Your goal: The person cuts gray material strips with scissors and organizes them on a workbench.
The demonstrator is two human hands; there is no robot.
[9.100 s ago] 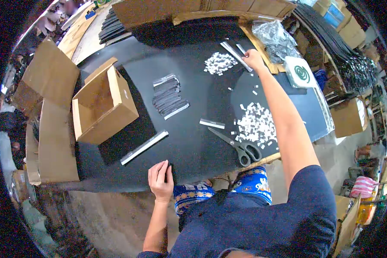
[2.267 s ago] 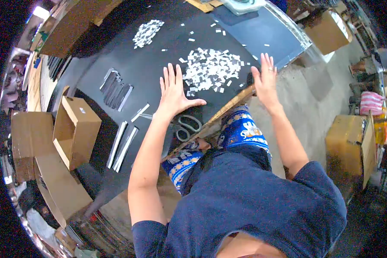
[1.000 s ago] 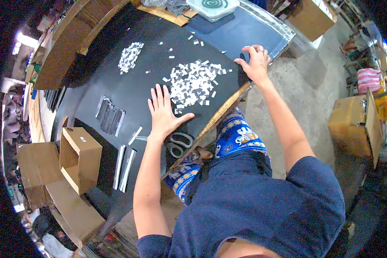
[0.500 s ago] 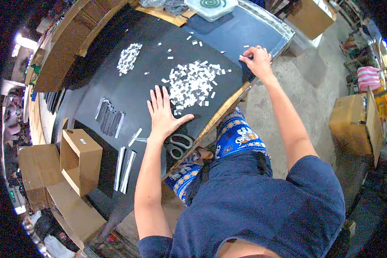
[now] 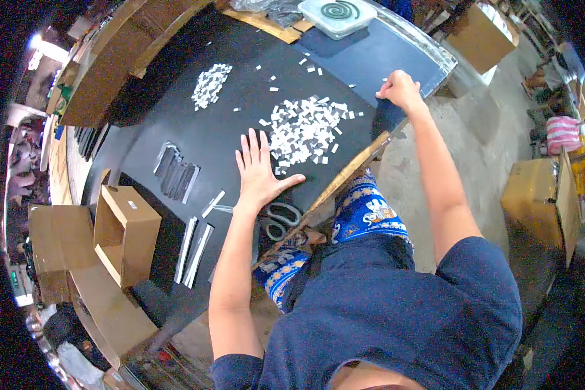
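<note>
My left hand (image 5: 261, 179) lies flat on the black tabletop with its fingers spread. Its fingertips are at the left edge of a large heap of small white-and-dark cut pieces (image 5: 305, 130). A pair of scissors (image 5: 281, 220) with grey handles rests just below my left wrist, its blades partly hidden by the arm. My right hand (image 5: 401, 90) is at the far right of the table, over a dark blue sheet (image 5: 364, 55). Its fingers are curled and pinched together low over the surface. Whatever may be between those fingertips is too small to make out.
A smaller heap of pieces (image 5: 211, 86) lies farther back. Dark strips (image 5: 177, 174) and long white-edged strips (image 5: 194, 253) are on the left. An open cardboard box (image 5: 136, 227) stands beyond them. A plastic tub with a green coil (image 5: 338, 16) sits at the back edge.
The view has shifted a little, so everything sits slightly farther right. The fingers of my right hand have curled in more. My left hand stays flat in the same spot.
</note>
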